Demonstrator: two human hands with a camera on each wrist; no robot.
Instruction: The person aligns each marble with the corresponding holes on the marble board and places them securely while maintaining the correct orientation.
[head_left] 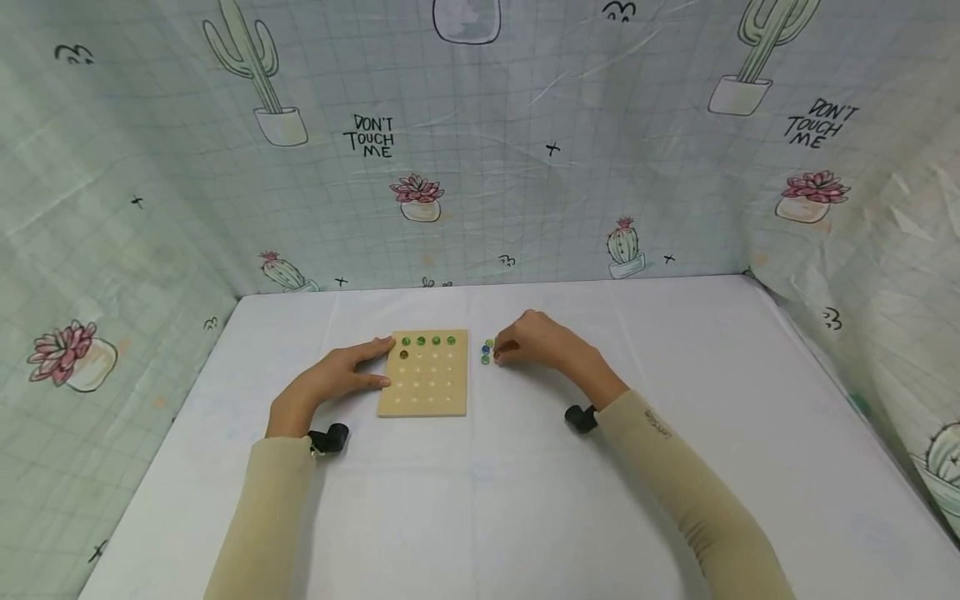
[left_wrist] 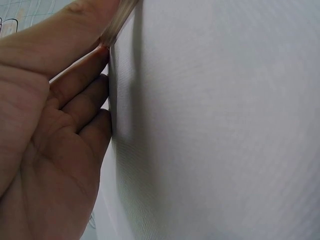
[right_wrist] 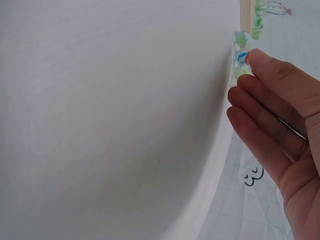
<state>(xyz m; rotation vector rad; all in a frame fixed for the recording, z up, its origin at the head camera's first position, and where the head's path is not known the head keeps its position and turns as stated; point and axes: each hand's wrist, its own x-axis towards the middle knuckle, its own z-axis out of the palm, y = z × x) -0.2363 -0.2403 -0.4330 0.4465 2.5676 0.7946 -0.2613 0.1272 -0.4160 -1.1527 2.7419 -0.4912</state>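
Observation:
A square wooden board (head_left: 427, 408) with rows of shallow hollows lies on the table. Several green marbles (head_left: 421, 341) fill its far row, and one amber-brown marble (head_left: 404, 355) sits at the left of the second row. My left hand (head_left: 330, 379) rests at the board's left side, index finger near the far corner and thumb lower on the edge. Right of the board, my right hand (head_left: 543, 342) pinches a marble with red in it (right_wrist: 248, 59), mostly hidden by the thumb. Close beside those fingertips are a blue marble (right_wrist: 241, 56) and green marbles (right_wrist: 243, 39).
A white cloth (head_left: 487, 517) covers the table. Behind and at the sides hangs a curtain (head_left: 495, 192) printed with cacti and lettering. Each wrist carries a small black camera (head_left: 328, 438), and both forearms reach in from the near side.

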